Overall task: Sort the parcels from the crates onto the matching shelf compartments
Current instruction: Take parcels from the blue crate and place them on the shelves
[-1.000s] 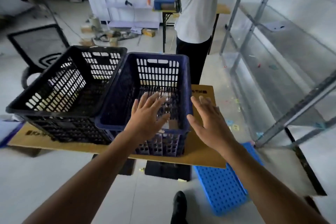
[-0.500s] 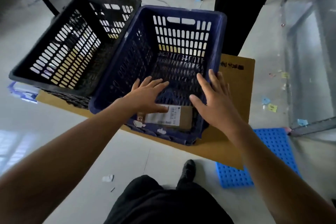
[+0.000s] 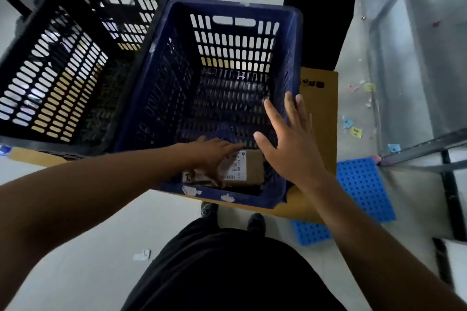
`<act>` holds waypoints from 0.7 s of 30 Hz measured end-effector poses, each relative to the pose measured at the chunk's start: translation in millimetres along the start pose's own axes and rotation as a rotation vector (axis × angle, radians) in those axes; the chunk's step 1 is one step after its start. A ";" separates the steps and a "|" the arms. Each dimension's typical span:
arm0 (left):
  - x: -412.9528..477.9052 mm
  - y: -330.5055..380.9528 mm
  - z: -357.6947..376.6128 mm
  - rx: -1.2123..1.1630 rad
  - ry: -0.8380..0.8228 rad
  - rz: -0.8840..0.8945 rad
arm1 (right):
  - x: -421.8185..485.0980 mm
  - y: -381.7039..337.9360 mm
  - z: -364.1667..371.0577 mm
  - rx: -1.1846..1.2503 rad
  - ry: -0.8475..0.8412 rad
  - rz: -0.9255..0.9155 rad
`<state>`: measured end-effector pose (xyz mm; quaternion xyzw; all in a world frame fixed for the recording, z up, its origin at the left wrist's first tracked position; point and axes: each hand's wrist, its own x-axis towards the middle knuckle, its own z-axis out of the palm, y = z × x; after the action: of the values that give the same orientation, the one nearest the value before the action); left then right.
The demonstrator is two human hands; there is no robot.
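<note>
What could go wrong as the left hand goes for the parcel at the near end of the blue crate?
1. The left hand lies flat on the parcel, fingers not visibly around it, so it may slip when lifted.
2. The parcel sits against the blue crate's near wall, leaving little finger room.
3. The right hand hovers open above it and could get in the way.

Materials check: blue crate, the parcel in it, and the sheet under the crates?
Blue crate: looks like moulded plastic, matte and scuffed, with slotted walls and sticker scraps on its near rim. Parcel: brown cardboard box, matte, with a white printed label. Sheet under the crates: flat tan cardboard with dark print, likely corrugated, though no edge shows that.
</note>
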<state>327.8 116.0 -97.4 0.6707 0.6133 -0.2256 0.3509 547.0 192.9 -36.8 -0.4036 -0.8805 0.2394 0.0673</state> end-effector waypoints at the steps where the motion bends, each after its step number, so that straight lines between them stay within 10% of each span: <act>1: 3.6 -0.8 0.7 -0.010 -0.001 0.033 | 0.1 -0.2 0.5 0.004 0.003 0.008; 16: 54.8 -59.5 -24.5 -1.021 0.518 -0.188 | 2.7 -49.2 13.8 -0.018 0.194 0.106; 21: 66.7 -70.0 -23.6 -1.375 0.365 -0.107 | 46.2 -62.5 36.8 0.290 -0.231 0.362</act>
<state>265.8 178.0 -144.5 0.2937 0.6978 0.3113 0.5744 462.4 178.8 -42.8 -0.5107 -0.7522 0.4159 -0.0206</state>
